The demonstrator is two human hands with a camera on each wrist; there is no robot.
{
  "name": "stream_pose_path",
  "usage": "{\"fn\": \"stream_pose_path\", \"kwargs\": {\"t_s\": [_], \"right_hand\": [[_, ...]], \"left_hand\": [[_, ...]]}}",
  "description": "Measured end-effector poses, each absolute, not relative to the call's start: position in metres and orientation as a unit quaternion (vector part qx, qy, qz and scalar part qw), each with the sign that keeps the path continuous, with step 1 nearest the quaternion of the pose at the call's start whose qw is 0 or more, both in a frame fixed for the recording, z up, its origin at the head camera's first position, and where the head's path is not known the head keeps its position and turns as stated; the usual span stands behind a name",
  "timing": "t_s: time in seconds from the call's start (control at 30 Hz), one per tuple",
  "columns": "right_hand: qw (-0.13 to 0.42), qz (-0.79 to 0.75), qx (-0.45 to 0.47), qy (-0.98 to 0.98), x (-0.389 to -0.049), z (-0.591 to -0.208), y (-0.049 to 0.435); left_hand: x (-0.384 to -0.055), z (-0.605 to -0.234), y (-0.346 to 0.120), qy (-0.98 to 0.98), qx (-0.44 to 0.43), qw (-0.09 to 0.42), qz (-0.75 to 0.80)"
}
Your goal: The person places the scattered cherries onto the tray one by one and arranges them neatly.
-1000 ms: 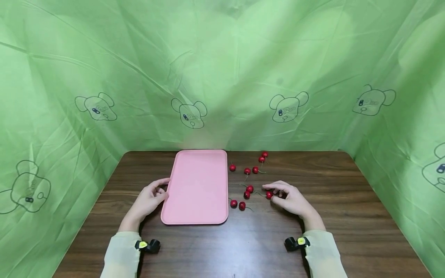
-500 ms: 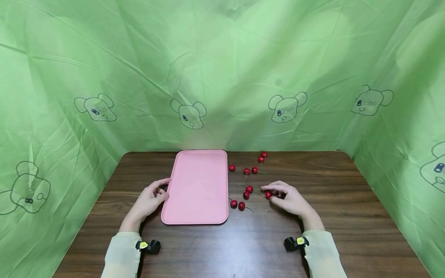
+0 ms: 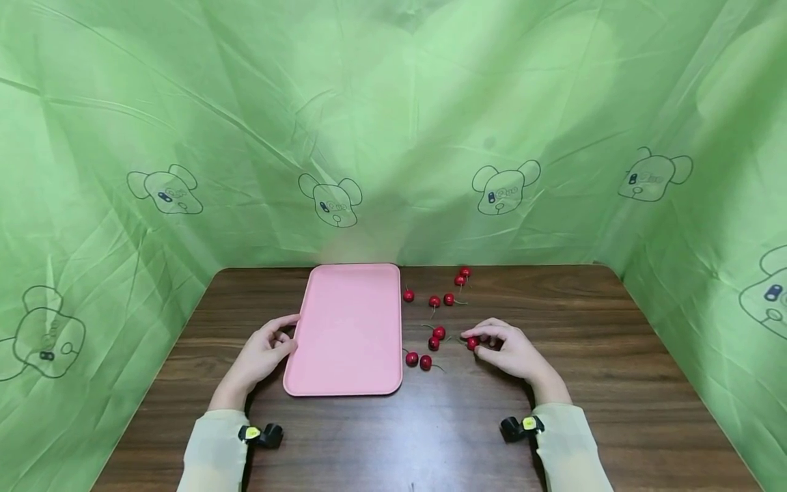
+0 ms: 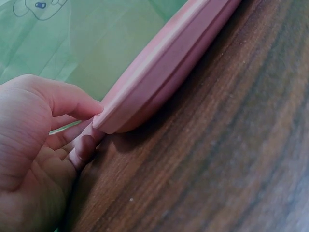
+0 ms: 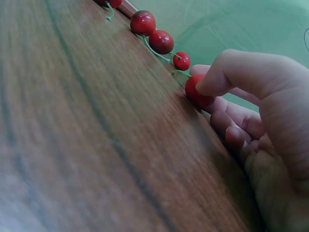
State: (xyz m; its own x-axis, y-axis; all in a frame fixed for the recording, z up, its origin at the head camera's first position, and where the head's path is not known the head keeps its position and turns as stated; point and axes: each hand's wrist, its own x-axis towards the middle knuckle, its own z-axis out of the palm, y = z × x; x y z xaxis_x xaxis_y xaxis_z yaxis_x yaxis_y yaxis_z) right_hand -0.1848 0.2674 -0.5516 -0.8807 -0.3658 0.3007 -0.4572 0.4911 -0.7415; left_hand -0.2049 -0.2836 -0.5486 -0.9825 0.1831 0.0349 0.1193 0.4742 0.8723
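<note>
A pink rectangular tray (image 3: 344, 328) lies on the wooden table, with my left hand (image 3: 261, 355) at its left edge. Seen from the left wrist, the thumb tip presses the tray's rim (image 4: 145, 72) while bent fingers sit just below it. My right hand (image 3: 513, 352) is to the right of the tray and pinches a red cherry (image 3: 472, 344) between thumb and fingers. That cherry (image 5: 197, 91) is low at the tabletop in the right wrist view, its green stem pointing away from the palm.
Several more stemmed cherries lie between tray and right hand, including a touching pair (image 3: 439, 333) and two near the tray's front right corner (image 3: 412, 359). Others lie farther back, up to the table's rear edge (image 3: 465, 272). A green cloth (image 3: 393, 137) encloses the back and sides.
The right hand's thumb and fingers have drawn slightly closer around the cherry. The left hand keeps its place at the tray edge; the head view has shifted a little.
</note>
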Motion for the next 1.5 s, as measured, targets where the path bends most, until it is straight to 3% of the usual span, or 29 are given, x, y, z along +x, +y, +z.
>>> {"fn": "stream_pose_path", "kwargs": {"t_s": [0.27, 0.73, 1.13, 1.5], "right_hand": [[0.065, 0.441, 0.228, -0.866, -0.1865, -0.5527, 0.2663], [0.021, 0.453, 0.180, -0.873, -0.1846, -0.5487, 0.2650], [0.041, 0.458, 0.180, -0.869, -0.1849, -0.5523, 0.2640], [0.009, 0.484, 0.116, -0.867, -0.1877, -0.5503, 0.2643]], "left_hand": [[-0.2054, -0.5479, -0.2834, 0.859, 0.086, 0.031, 0.503], [-0.2036, -0.5468, -0.2825, 0.847, 0.084, 0.039, 0.524], [-0.2048, -0.5473, -0.2805, 0.860, 0.083, 0.030, 0.502], [-0.2048, -0.5472, -0.2798, 0.859, 0.082, 0.034, 0.505]]}}
